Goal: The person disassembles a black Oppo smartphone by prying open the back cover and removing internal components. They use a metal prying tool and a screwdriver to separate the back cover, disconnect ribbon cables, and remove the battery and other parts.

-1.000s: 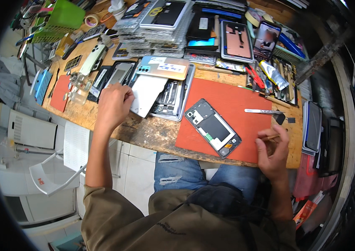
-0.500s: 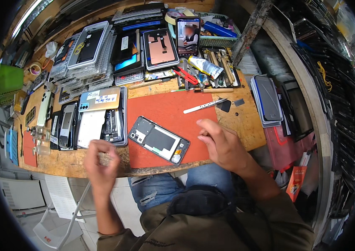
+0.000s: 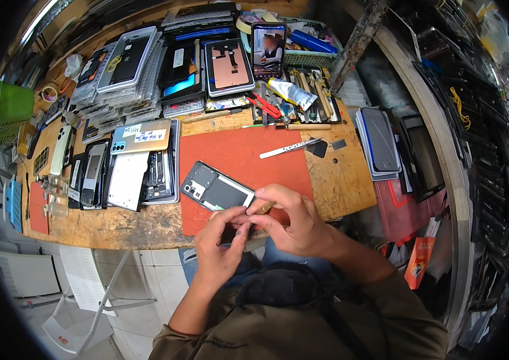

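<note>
An opened smartphone point(image 3: 217, 186) lies slanted on a red mat point(image 3: 254, 150), its back cover off, showing a dark inside with a white strip. Both hands meet over its lower right end and hide that part. My left hand point(image 3: 221, 243) comes in from below, its thumb and fingertips pinched together at the phone's end. My right hand point(image 3: 296, 222) curls in from the right, thumb and index finger bent toward the left fingertips. A small gold-brown patch shows between the right fingers. Whatever the fingertips pinch is hidden.
White tweezers point(image 3: 287, 149) lie at the mat's far edge by small dark pieces. Left of the mat sits a tray of phone parts point(image 3: 140, 180). Stacked screens point(image 3: 128, 63), red pliers point(image 3: 265, 107) and a propped phone point(image 3: 268, 51) stand behind. Phones point(image 3: 380, 144) lie stacked at the right.
My left hand has moved right from beside the parts tray, and my right hand has come left. Their fingertips now meet at the phone's lower end. The phone has hardly moved.
</note>
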A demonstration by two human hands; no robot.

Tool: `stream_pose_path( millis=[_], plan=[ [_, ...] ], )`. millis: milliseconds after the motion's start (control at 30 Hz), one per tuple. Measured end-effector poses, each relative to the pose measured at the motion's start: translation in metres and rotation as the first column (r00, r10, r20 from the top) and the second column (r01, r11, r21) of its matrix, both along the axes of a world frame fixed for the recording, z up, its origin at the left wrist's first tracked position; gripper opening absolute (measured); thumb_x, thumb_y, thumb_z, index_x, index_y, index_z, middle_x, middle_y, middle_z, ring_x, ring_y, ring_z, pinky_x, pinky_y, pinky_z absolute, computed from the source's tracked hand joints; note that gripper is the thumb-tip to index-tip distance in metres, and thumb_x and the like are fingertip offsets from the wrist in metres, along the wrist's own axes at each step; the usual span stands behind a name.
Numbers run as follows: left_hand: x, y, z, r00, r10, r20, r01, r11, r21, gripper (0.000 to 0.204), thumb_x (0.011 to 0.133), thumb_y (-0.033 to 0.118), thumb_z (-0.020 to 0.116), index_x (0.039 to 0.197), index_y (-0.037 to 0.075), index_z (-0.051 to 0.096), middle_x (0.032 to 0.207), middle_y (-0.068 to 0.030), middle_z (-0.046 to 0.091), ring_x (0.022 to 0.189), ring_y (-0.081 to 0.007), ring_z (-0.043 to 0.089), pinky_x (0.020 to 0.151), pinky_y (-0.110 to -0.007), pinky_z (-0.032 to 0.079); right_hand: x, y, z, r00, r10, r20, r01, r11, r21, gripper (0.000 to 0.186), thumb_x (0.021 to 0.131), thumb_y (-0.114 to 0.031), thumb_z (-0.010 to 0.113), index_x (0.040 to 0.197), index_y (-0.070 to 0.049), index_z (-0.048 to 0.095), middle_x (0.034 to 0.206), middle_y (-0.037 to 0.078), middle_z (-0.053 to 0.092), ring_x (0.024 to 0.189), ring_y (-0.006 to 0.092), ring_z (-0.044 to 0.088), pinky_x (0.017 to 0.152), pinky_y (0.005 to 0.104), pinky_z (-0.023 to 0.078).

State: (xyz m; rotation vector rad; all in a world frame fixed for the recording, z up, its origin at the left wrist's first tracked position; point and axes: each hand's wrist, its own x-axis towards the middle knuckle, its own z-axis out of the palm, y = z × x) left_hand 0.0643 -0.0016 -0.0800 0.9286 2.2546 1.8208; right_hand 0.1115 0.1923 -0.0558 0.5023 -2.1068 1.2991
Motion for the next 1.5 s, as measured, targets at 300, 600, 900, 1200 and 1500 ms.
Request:
stream_pose_path(
  millis=[300, 600, 900, 1200, 1500],
  plan=[
    [-0.004, 0.01, 0.001, 0.997, 0.024, -0.068, -0.024, 1.0, 0.005, 0.031, 0.093, -0.01, 0.075, 0.123, -0.002, 0.069, 0.101, -0.0117, 0.075, 0.089, -0.0199, 0.074, 0.08, -0.031, 0.06, 0.0, 0.008, 0.005, 1.0, -0.001, 0.004, 0.001, 1.0, 0.029, 0.065, 0.091, 0.014, 0.078, 0.145, 0.0, 0.043, 0.112, 0.022, 0.071, 0.098, 0.0291, 0.08, 0.08, 0.038, 0.066],
    [-0.008, 0.018, 0.01, 0.997, 0.039, -0.074, -0.043, 0.998, -0.055, 0.04, 0.088, -0.008, 0.077, 0.126, 0.001, 0.069, 0.1, -0.0127, 0.073, 0.086, -0.0252, 0.072, 0.077, -0.034, 0.058, -0.01, 0.014, 0.019, 0.998, -0.043, -0.044, 0.049, 0.989, 0.141, 0.055, 0.089, 0.013, 0.08, 0.137, 0.003, 0.055, 0.122, 0.022, 0.074, 0.094, 0.0299, 0.08, 0.076, 0.0384, 0.066],
    [-0.012, 0.016, 0.017, 0.984, -0.079, -0.157, 0.046, 0.978, -0.203, 0.056, 0.081, -0.008, 0.062, 0.136, 0.0, 0.063, 0.11, -0.0139, 0.07, 0.106, -0.0332, 0.062, 0.093, -0.044, 0.045, -0.014, 0.022, 0.014, 0.999, -0.006, 0.036, -0.001, 0.977, 0.213, 0.072, 0.08, 0.01, 0.074, 0.148, -0.006, 0.055, 0.09, 0.013, 0.069, 0.081, 0.0365, 0.072, 0.071, 0.0453, 0.058],
    [-0.012, 0.012, 0.016, 0.976, -0.088, -0.197, 0.033, 0.963, -0.266, 0.058, 0.078, -0.006, 0.062, 0.135, -0.001, 0.061, 0.11, -0.0161, 0.069, 0.106, -0.036, 0.062, 0.094, -0.046, 0.04, -0.015, 0.024, 0.013, 0.995, 0.044, 0.088, -0.067, 0.959, 0.276, 0.075, 0.077, 0.01, 0.073, 0.147, -0.007, 0.056, 0.083, 0.011, 0.063, 0.076, 0.0348, 0.068, 0.069, 0.0462, 0.054],
    [-0.012, 0.013, 0.015, 0.985, -0.027, -0.169, -0.005, 0.982, -0.187, 0.05, 0.081, -0.008, 0.059, 0.131, -0.001, 0.064, 0.107, -0.018, 0.067, 0.1, -0.0358, 0.065, 0.09, -0.045, 0.047, -0.016, 0.022, 0.019, 0.999, -0.026, 0.031, 0.012, 0.928, 0.371, 0.057, 0.087, 0.001, 0.083, 0.139, -0.008, 0.06, 0.09, 0.011, 0.064, 0.076, 0.0312, 0.067, 0.066, 0.0426, 0.053]
  ],
)
